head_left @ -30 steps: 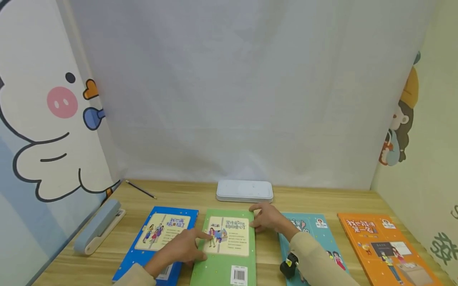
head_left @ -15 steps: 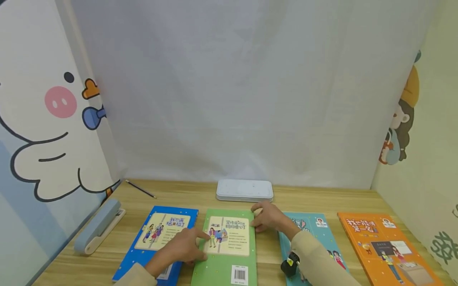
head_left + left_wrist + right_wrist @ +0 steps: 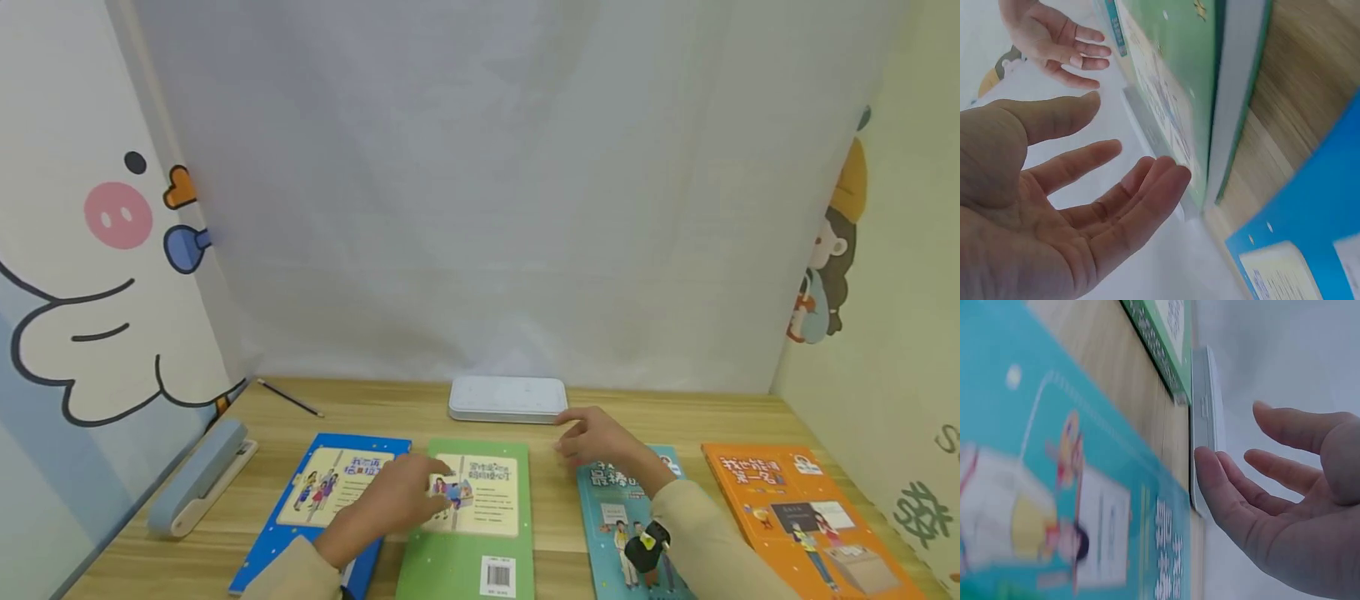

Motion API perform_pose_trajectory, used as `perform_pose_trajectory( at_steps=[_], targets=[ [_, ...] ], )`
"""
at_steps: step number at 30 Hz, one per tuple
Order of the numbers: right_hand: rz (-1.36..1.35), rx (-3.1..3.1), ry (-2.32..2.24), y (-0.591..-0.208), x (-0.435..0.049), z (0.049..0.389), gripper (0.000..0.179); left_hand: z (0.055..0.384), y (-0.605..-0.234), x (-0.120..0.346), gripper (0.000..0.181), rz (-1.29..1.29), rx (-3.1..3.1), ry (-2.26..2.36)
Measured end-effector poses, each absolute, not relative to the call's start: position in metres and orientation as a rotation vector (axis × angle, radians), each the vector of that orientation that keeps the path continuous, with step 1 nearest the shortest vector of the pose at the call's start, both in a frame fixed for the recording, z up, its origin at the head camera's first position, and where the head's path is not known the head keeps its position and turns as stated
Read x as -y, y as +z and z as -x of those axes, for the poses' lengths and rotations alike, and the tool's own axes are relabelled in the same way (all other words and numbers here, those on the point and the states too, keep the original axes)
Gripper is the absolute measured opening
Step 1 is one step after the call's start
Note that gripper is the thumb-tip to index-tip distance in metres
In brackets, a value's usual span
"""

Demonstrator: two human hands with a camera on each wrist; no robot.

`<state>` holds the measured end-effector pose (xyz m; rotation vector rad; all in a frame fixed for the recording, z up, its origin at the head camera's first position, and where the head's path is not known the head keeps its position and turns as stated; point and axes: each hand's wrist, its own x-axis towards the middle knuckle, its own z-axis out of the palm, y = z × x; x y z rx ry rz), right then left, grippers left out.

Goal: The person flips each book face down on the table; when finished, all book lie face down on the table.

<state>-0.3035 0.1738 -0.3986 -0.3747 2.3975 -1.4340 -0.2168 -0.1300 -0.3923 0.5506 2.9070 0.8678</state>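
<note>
In the head view a green book (image 3: pixel 465 546) lies back cover up in the middle of the table. My left hand (image 3: pixel 405 493) is over its left edge and the right edge of a blue book (image 3: pixel 300 521), fingers spread and holding nothing. The left wrist view shows these fingers (image 3: pixel 1141 219) loosely bent beside the green book. My right hand (image 3: pixel 596 437) hovers above the top of a teal book (image 3: pixel 611 542), its fingers relaxed and nothing in them. Behind the green book sits a white pencil case (image 3: pixel 508 398), close to my right fingertips.
An orange book (image 3: pixel 810 521) lies at the right of the wooden table (image 3: pixel 390 408). On the left are a blue-grey stapler (image 3: pixel 198 479) and a pencil (image 3: pixel 291 397). A pale curtain (image 3: pixel 480 208) hangs behind the table.
My right hand has left the green book's right edge and moved right over the teal book. My left hand has risen slightly off the green book's left side.
</note>
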Motion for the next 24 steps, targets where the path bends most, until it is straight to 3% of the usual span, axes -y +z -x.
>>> perform_pose_trajectory(
  at_steps=[4,24],
  targets=[
    [0.369,-2.446,-1.432,-0.399,-0.199,0.304,0.053,0.220,-0.393,0.115,0.038,-0.750,-2.907,0.814],
    [0.162,-2.774,-1.191,-0.407,-0.281,0.302,0.052,0.224,-0.415,0.024,0.048,-1.234,-2.796,0.446]
  ],
)
